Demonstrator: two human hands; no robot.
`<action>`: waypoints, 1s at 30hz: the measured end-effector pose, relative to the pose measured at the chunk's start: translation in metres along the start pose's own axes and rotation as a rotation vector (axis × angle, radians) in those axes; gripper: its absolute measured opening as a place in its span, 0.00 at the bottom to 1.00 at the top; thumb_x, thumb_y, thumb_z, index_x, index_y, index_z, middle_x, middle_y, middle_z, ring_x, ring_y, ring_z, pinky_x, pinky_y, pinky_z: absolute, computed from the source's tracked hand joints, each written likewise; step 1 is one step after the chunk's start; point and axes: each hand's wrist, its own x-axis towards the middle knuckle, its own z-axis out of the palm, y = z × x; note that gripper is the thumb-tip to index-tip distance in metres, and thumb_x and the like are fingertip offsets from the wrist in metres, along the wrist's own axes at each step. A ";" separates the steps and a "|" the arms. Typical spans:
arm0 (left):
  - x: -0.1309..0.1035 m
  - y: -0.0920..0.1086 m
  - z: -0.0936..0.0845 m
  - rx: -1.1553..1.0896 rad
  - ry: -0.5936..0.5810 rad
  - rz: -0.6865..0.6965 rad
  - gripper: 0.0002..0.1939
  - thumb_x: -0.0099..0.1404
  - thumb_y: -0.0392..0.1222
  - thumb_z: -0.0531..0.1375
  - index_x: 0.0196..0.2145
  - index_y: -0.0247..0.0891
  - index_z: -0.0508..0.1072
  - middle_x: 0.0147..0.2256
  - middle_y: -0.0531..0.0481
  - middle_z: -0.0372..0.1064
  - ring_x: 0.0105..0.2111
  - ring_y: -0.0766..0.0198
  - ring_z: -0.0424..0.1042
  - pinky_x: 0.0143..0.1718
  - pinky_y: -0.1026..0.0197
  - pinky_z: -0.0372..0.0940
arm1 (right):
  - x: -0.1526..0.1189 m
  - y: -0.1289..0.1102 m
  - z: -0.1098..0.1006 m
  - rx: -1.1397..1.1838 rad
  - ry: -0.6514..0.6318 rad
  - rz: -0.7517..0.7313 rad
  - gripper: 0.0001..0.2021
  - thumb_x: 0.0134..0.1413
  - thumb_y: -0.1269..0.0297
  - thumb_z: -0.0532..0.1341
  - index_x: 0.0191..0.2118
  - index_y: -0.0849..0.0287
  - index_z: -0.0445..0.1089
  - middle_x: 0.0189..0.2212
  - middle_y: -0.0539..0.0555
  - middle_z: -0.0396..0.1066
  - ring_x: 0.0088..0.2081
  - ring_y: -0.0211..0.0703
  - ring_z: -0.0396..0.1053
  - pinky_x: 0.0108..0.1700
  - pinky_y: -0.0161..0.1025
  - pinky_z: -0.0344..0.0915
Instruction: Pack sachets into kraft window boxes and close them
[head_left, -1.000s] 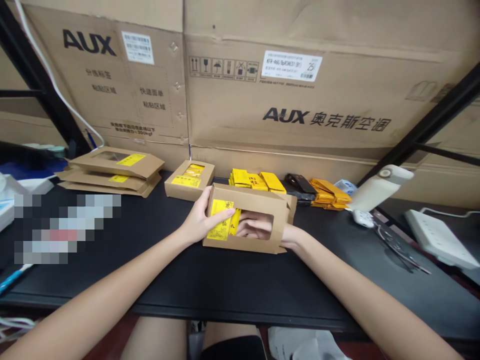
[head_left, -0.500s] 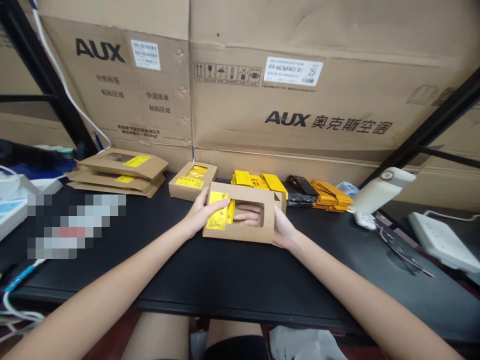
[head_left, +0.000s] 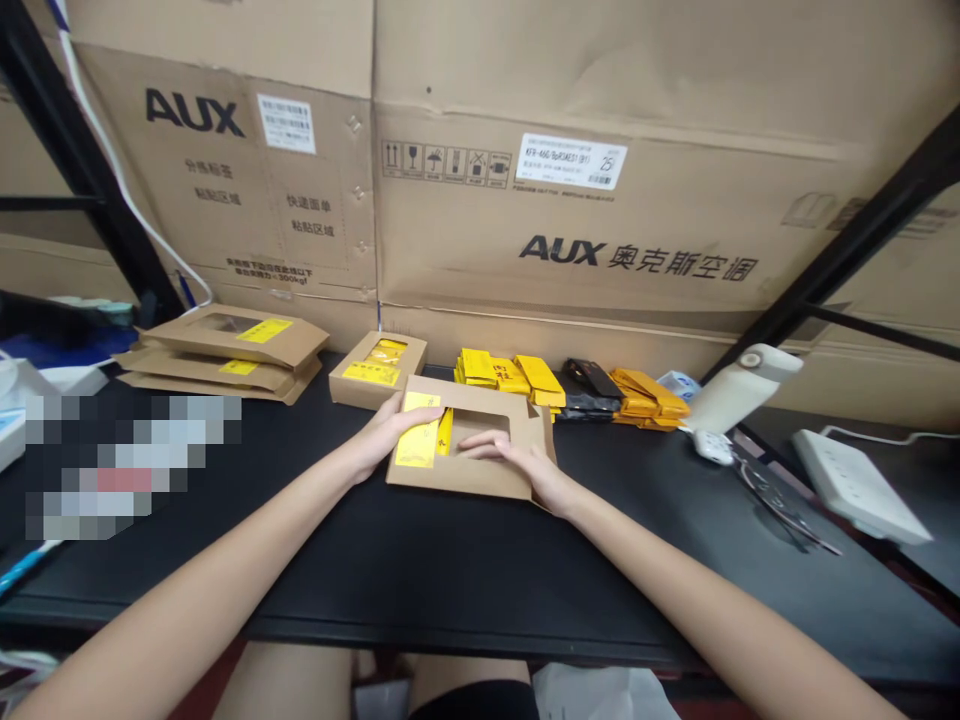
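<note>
A brown cardboard box with a window cut in its front is tilted up over the black desk. A yellow label is on its left part, and a yellow packet shows at the window's left edge. My left hand is closed around the box's left end, thumb across the label. At the open right end, my right hand grips the wall; its thumb lies at the window's edge and some fingers show through the window. I cannot tell whether those fingertips touch anything inside.
Behind stand a windowed box, yellow packets, black packets and orange packets. Flat cardboard boxes are stacked at left. A white bottle, glasses and a power strip lie at right.
My right thumb has come round to the front of the box, by the window, and its fingers have shifted in the window. The view has moved slightly; the left hand keeps its hold.
</note>
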 end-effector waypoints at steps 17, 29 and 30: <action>0.000 0.001 -0.012 0.098 -0.280 -0.304 0.32 0.49 0.49 0.68 0.51 0.39 0.69 0.47 0.42 0.74 0.46 0.52 0.74 0.46 0.55 0.68 | -0.001 0.001 -0.004 0.453 -0.274 0.176 0.31 0.54 0.42 0.54 0.52 0.63 0.68 0.45 0.60 0.73 0.45 0.43 0.70 0.52 0.37 0.61; -0.002 0.003 -0.005 0.119 -0.290 -0.212 0.31 0.51 0.56 0.66 0.51 0.42 0.71 0.47 0.44 0.74 0.47 0.50 0.73 0.46 0.54 0.68 | 0.005 0.005 -0.013 0.311 -0.178 0.323 0.17 0.52 0.65 0.62 0.49 0.56 0.70 0.44 0.53 0.74 0.44 0.38 0.73 0.51 0.36 0.64; -0.002 0.003 -0.005 0.120 -0.287 -0.211 0.31 0.51 0.56 0.66 0.51 0.42 0.71 0.47 0.44 0.74 0.47 0.50 0.74 0.46 0.54 0.68 | 0.005 0.004 -0.012 0.309 -0.173 0.328 0.18 0.51 0.66 0.62 0.49 0.56 0.70 0.43 0.53 0.75 0.43 0.38 0.73 0.50 0.36 0.64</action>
